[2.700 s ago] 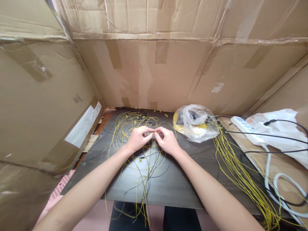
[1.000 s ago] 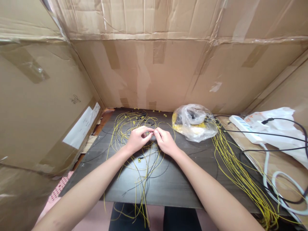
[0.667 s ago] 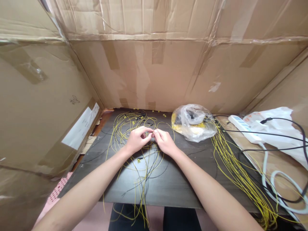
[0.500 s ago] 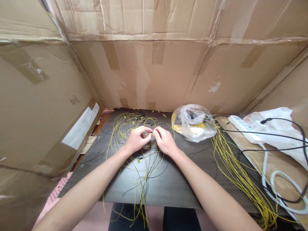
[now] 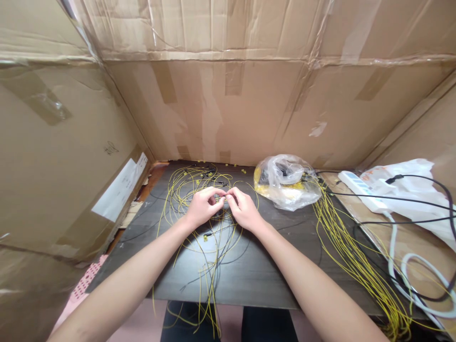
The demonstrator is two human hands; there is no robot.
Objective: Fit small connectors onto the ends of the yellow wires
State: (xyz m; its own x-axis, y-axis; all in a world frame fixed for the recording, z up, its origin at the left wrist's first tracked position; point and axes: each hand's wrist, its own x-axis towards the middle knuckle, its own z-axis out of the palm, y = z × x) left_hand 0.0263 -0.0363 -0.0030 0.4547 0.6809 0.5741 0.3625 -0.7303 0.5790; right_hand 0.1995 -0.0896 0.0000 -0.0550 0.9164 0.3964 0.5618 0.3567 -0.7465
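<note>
My left hand (image 5: 206, 204) and my right hand (image 5: 242, 206) meet fingertip to fingertip over the dark table. Each is pinched closed, thumb against forefinger, and what lies between the tips is too small to make out. Around and beneath them spreads a loose tangle of thin yellow wires (image 5: 171, 190) with some black ones. Black wire ends with small connectors (image 5: 221, 184) lie behind my hands. A small yellow piece with a black end (image 5: 205, 236) rests just in front of them. Several wires hang over the table's front edge.
A clear plastic bag (image 5: 297, 197) with yellow and black contents sits to the right. Beside it runs a long bundle of yellow wires (image 5: 351, 251). Farther right are a white power strip (image 5: 361, 190), black cables and a white cord (image 5: 392, 242). Cardboard walls (image 5: 213, 109) enclose the table.
Both hands stay in almost the same place, with only a slight shift of the fingertips. The wires and bag look unmoved.
</note>
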